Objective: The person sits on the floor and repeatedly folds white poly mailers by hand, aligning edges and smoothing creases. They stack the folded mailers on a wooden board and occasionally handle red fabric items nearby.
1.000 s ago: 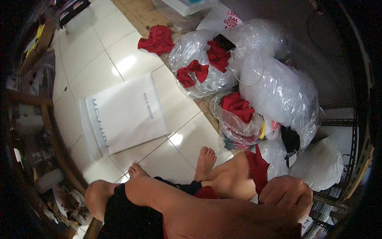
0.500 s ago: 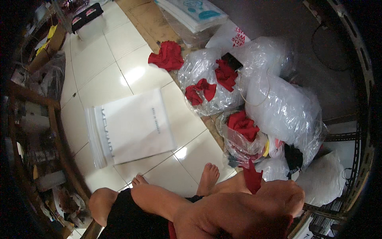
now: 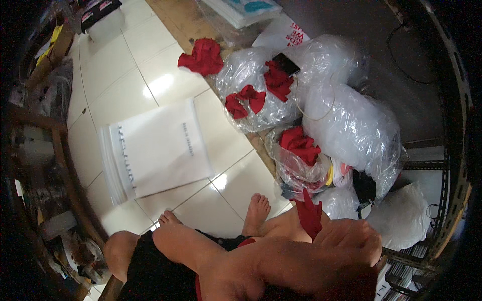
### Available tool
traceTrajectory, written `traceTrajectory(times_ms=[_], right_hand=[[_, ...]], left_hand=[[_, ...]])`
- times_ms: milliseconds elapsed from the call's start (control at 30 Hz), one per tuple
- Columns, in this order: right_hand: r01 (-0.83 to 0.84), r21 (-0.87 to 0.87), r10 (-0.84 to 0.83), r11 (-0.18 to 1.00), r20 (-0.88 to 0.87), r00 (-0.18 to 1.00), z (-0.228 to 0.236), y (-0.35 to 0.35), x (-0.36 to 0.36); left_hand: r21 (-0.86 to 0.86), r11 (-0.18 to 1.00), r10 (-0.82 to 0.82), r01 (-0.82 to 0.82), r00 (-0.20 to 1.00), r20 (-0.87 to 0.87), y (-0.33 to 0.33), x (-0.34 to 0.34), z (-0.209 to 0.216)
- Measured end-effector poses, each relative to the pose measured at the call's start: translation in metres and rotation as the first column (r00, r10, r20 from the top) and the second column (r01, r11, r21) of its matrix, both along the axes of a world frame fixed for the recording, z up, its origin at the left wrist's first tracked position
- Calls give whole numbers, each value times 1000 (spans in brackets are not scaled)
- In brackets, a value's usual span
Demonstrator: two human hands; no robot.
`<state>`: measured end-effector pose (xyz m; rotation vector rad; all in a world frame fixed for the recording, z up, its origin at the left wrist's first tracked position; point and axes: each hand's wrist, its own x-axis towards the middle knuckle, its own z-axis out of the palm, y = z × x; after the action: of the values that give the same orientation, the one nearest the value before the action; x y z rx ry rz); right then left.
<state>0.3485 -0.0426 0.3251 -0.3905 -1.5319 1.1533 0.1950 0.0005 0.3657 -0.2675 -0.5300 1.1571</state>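
At the lower right my right hand (image 3: 347, 239) is close to the camera, its fingers curled together. A piece of dark red cloth (image 3: 309, 215) sticks up just beside the knuckles and seems to be held there; the grip itself is hidden. Bare skin fills the lower middle, and I cannot make out my left hand's fingers in it. Black shorts (image 3: 155, 271) cover my lap at the lower left. Beyond my knees, crumpled red cloth (image 3: 299, 145) lies on a clear plastic bag (image 3: 291, 173) of fabric.
White plastic bags (image 3: 160, 150) lie stacked on the tiled floor (image 3: 236, 175). Bulging clear bags (image 3: 351, 128) line the right, with more red cloth (image 3: 203, 56) and a black phone-like object (image 3: 286, 64). A wooden frame (image 3: 68, 165) stands left; a metal rack (image 3: 457, 100) stands right.
The whole view has shifted, so the floor, bags and cloth sit slightly higher and further left. The closed hand and the red cloth beside it stay close together.
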Motion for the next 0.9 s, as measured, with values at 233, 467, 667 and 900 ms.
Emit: traceTrajectory(times_ms=[233, 467, 667, 900], right_hand=[[-30, 54, 31, 998, -21, 999, -10, 3, -2], [22, 29, -22, 999, 21, 1000, -14, 25, 1], [134, -12, -133, 991, 60, 989, 4, 5, 0], [329, -75, -321, 941, 101, 942, -2, 4, -17]], left_hand=[[70, 991, -99, 113, 978, -184, 15, -9, 6], [146, 979, 175, -139, 948, -265, 12, 4, 7], [568, 822, 226, 37, 894, -386, 42, -23, -6], [853, 478, 543, 207, 695, -472, 74, -41, -5]])
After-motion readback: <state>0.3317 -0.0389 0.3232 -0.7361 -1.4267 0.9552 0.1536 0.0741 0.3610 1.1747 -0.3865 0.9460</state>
